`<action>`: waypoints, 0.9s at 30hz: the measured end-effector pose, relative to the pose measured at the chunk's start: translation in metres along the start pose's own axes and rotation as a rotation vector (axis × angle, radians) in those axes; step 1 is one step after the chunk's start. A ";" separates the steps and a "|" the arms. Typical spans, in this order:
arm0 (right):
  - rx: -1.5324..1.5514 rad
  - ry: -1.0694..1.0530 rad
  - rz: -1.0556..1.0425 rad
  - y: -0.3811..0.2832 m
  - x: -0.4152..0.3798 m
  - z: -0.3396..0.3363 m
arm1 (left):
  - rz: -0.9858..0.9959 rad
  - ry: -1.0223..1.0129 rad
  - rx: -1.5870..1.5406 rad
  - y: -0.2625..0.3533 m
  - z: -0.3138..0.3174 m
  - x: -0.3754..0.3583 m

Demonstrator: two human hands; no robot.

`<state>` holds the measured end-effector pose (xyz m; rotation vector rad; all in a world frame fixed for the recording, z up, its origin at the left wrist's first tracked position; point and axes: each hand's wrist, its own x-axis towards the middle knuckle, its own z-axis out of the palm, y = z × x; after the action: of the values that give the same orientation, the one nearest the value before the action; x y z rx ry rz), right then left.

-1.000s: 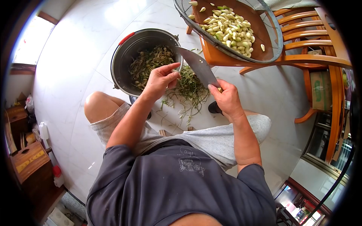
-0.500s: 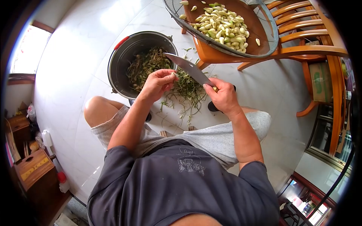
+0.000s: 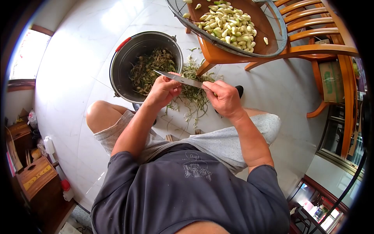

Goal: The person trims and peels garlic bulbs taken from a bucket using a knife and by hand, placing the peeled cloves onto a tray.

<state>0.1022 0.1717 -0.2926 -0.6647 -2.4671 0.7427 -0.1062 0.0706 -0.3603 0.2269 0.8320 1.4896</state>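
Note:
My right hand (image 3: 226, 98) is closed round the handle of a kitchen knife (image 3: 189, 81). Its broad blade is turned nearly edge-on and points left across the fingertips of my left hand (image 3: 161, 92). Those fingers are pinched together over the bucket's near right rim, on a small white onion-like bulb that the blade and fingers now mostly hide. Below and beyond the hands stands a dark metal bucket (image 3: 120, 78) with a red grip on its handle. Dry trimmed stalks and roots (image 3: 154, 70) lie in it. More green trimmings (image 3: 194, 97) are scattered on the floor beside it.
A round mesh sieve (image 3: 269, 50) full of peeled white bulbs (image 3: 230, 25) rests on a wooden chair (image 3: 208, 54) at upper right. My knees flank the work. At left is a small wooden cabinet (image 3: 37, 175); a cardboard box (image 3: 331, 82) stands far right.
The knife has swung down and left, its blade turning from broadside to nearly edge-on, and now lies across my left fingertips. My right hand has moved slightly left.

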 end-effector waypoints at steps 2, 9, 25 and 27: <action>-0.033 -0.001 -0.011 0.000 0.000 0.001 | -0.009 0.013 0.020 0.000 0.003 -0.001; -0.065 0.000 -0.020 0.001 -0.002 0.001 | 0.004 -0.017 -0.050 0.001 0.008 -0.004; -0.096 -0.137 0.565 0.020 -0.008 -0.012 | 0.080 -0.186 -0.033 0.012 0.009 -0.006; -0.007 -0.105 0.606 0.012 -0.006 -0.015 | 0.067 -0.142 -0.024 0.014 0.012 -0.009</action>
<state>0.1186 0.1829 -0.2906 -1.4392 -2.3639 1.0021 -0.1086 0.0680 -0.3403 0.3412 0.6982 1.5267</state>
